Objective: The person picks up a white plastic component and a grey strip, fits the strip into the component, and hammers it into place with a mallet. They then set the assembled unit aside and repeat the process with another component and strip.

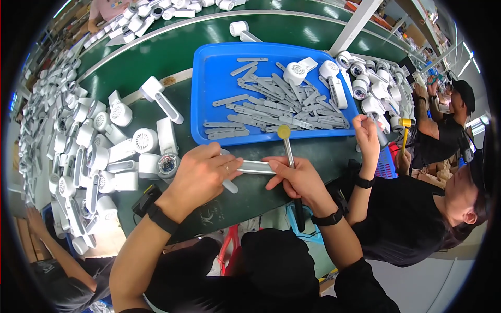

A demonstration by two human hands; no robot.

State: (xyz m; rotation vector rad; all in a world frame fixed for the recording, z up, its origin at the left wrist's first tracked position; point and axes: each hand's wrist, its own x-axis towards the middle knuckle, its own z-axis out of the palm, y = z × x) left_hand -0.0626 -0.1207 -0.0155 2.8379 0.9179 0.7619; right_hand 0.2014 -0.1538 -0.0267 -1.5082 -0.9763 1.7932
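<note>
Your left hand [201,175] is gripping a white fan body [168,164] lying crosswise — handle [255,167] pointing right — on the green table [271,193]; your right hand [300,180] is pinning it, clasping a small mallet [287,148]. The blue tray [209,94] beyond is holding grey strips [276,101].

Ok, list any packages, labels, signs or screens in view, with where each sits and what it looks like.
No packages, labels, signs or screens can be made out.
Nearest to a container: blue tray, rectangular, on the green table beyond the hands, holding grey strips.
Blue slotted crate, at the table's right edge, mostly hidden.
</note>
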